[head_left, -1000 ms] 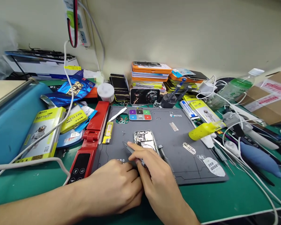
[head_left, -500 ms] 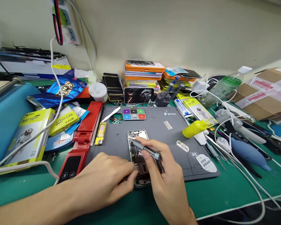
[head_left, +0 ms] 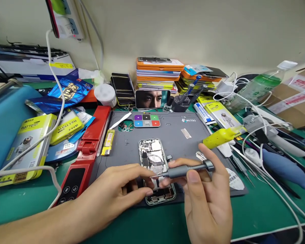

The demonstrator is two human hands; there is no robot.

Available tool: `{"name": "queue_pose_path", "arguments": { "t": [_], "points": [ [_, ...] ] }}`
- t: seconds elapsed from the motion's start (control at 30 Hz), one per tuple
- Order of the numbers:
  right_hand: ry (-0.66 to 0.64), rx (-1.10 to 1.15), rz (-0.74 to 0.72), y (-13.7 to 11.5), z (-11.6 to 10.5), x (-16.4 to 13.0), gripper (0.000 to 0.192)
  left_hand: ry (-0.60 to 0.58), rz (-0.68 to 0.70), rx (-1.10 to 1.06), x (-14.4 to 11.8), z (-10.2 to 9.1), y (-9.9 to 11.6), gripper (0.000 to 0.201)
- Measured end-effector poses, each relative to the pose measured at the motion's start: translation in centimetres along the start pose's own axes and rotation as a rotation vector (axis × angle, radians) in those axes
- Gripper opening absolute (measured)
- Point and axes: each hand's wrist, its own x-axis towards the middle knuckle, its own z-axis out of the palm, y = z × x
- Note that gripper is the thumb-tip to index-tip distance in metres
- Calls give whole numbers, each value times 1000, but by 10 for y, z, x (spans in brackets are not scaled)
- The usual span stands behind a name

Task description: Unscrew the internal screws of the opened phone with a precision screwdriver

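My right hand pinches a grey screwdriver between thumb and fingers, its shaft lying nearly level, its cap end to the right and its tip pointing left. The tip hangs above the opened phone, which lies face-up with its internals exposed on the grey work mat at the centre of the tabletop. My left hand rests on the mat at the phone's left edge, its fingers drawn together at the screwdriver tip; I cannot tell whether anything is pinched between them.

At the mat's far edge sits a coloured screw tray, with a white spudger beside it. A yellow lighter and a red folding tool lie left of the mat. A yellow-handled tool lies to the right, near tangled white cables.
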Motion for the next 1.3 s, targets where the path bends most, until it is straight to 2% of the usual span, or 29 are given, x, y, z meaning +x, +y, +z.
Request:
{"name": "queue_pose_path", "arguments": {
  "t": [0.07,0.27,0.7,0.83,1.1,1.3],
  "points": [
    [-13,-26,6,0,-1,-1,42,-14,-15,-80,0,0,1,22],
    [-58,-2,32,-1,-2,-1,41,22,-63,-171,-1,-4,1,19],
    [-60,-4,36,0,-2,-1,40,65,15,-75,0,-6,5,17],
    [-63,11,35,1,-1,1,39,64,35,-66,-1,-7,4,22],
    [-46,176,91,-1,-1,6,34,44,47,-138,-4,-8,6,25],
    [-48,221,111,1,1,7,34,30,28,-150,-3,-8,5,26]
  ]
}}
